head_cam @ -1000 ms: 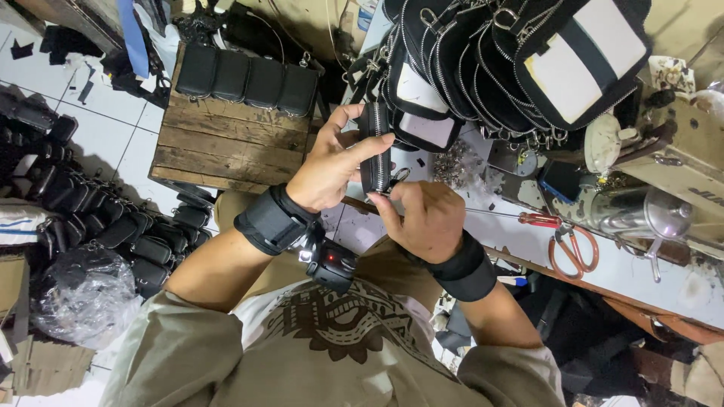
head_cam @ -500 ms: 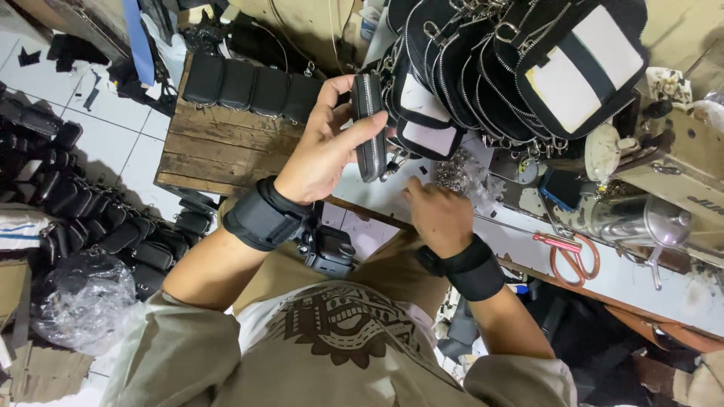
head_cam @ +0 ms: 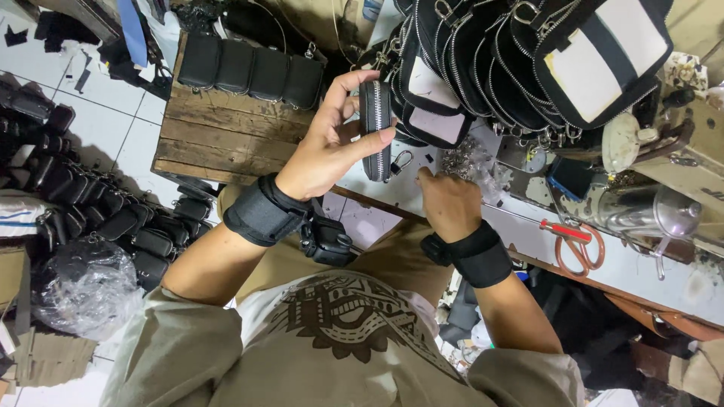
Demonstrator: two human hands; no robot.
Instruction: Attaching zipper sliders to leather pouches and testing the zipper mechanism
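Slim black zippered pouch [head_cam: 375, 130], upright.

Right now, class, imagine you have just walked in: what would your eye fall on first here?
First, the left hand holding a small black zip pouch upright at the centre. Next, the big pile of black-and-white bags at top right. Then the right hand reaching into a heap of small metal parts.

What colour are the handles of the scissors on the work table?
The scissors have orange-red handles, seen in the head view, lying right of the right hand.
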